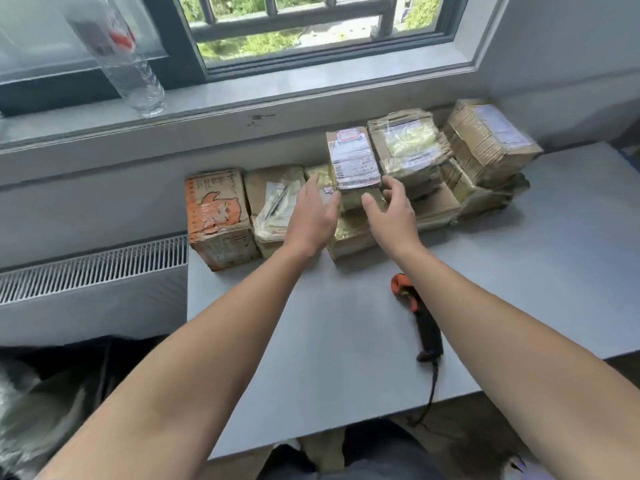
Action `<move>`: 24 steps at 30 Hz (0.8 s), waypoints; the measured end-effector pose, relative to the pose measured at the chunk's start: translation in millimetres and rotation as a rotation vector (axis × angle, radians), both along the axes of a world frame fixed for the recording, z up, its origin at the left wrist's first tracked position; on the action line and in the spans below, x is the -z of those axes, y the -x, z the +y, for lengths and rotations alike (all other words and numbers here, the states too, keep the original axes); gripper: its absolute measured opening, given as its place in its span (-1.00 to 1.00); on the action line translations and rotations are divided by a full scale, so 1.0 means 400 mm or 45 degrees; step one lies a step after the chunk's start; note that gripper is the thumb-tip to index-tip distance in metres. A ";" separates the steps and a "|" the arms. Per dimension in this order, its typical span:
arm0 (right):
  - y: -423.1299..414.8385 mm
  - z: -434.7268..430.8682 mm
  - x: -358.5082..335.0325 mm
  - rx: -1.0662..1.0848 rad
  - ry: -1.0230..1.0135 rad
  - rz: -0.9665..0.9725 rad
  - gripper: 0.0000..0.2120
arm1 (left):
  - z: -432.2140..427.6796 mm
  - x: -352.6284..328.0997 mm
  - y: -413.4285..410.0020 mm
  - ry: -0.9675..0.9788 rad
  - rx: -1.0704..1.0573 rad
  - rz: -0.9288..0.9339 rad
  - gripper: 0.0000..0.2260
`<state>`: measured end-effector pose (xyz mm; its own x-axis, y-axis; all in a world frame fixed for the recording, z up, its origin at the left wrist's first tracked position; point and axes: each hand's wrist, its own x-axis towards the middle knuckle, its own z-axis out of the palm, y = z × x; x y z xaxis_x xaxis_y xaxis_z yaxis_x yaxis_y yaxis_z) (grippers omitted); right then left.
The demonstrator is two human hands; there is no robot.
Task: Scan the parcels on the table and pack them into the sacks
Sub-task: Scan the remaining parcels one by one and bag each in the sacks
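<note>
On the far left, a clear plastic bottle (pixel 131 64) stood on the grey windowsill, above a white ribbed radiator (pixel 93 268). A plain grey table (pixel 329 341) ran along the wall, with a row of tape-wrapped brown parcels at its back edge. Leftmost was an orange-printed cardboard box (pixel 218 216), then a squat brown parcel with a clear plastic pouch (pixel 273 202).

The left hand (pixel 311 216) reached forward, fingers straight and holding nothing, at the left side of a tall brown parcel with a white printed label (pixel 353 161), which sat on top of another parcel. The right hand (pixel 391 209) was at its right front corner, thumb and fingers loosely curved and apart, gripping nothing. More parcels were stacked to the right, ending in a heavily taped brown box (pixel 488 140). An orange-and-black handheld scanner (pixel 419 320) lay on the table beside the right forearm, untouched.

The labelled parcel was wedged between close neighbours on a stack, so an off-centre lift would probably drag or topple them. Glossy tape might also slip in the fingers.

Whether either hand's fingertips touched the parcel could not be told. The labels were too blurred to read. A dark, blurred shape at the lower left might have been a sack, but it was cut off.
</note>
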<state>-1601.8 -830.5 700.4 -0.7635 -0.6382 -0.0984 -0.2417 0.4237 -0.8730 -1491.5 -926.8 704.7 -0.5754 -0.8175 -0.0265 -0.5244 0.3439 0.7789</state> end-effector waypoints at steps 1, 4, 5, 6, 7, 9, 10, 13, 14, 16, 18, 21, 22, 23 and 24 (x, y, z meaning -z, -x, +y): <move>0.016 -0.010 0.007 -0.031 0.001 -0.004 -0.46 | -0.002 0.004 0.019 -0.002 -0.013 0.009 -0.45; 0.049 -0.032 0.025 -0.089 -0.003 -0.032 -0.44 | -0.008 0.021 0.064 -0.043 -0.046 0.039 -0.46; 0.057 -0.037 0.029 -0.101 0.000 -0.046 -0.44 | -0.012 0.029 0.075 -0.053 -0.050 0.051 -0.47; 0.064 -0.042 0.032 -0.115 0.003 -0.054 -0.43 | -0.016 0.038 0.084 -0.041 -0.042 0.066 -0.49; 0.070 -0.045 0.034 -0.132 0.005 -0.056 -0.43 | -0.019 0.046 0.091 -0.020 -0.028 0.079 -0.51; 0.081 -0.049 0.036 -0.156 0.015 -0.062 -0.44 | -0.020 0.057 0.104 0.002 0.000 0.081 -0.52; 0.085 -0.049 0.038 -0.161 0.022 -0.070 -0.45 | -0.020 0.061 0.109 -0.002 0.003 0.077 -0.52; 0.079 -0.048 0.039 -0.167 0.040 -0.093 -0.47 | -0.019 0.072 0.105 -0.020 -0.007 0.120 -0.53; 0.074 -0.049 0.040 -0.160 0.050 -0.095 -0.50 | -0.016 0.074 0.099 -0.029 -0.011 0.148 -0.54; 0.058 -0.044 0.041 -0.133 0.075 -0.088 -0.55 | -0.002 0.072 0.081 -0.056 -0.008 0.192 -0.57; 0.032 -0.029 0.040 -0.094 0.106 -0.073 -0.59 | 0.028 0.065 0.055 -0.085 -0.004 0.222 -0.59; -0.032 0.024 0.040 -0.065 0.129 -0.078 -0.64 | 0.083 0.067 -0.008 -0.077 0.003 0.252 -0.56; -0.059 0.047 0.041 -0.063 0.134 -0.098 -0.65 | 0.103 0.073 -0.034 -0.077 0.006 0.256 -0.54; -0.089 0.071 0.044 -0.060 0.139 -0.111 -0.65 | 0.126 0.078 -0.065 -0.088 0.000 0.249 -0.53; -0.121 0.097 0.047 -0.057 0.143 -0.111 -0.65 | 0.150 0.084 -0.098 -0.100 -0.010 0.240 -0.52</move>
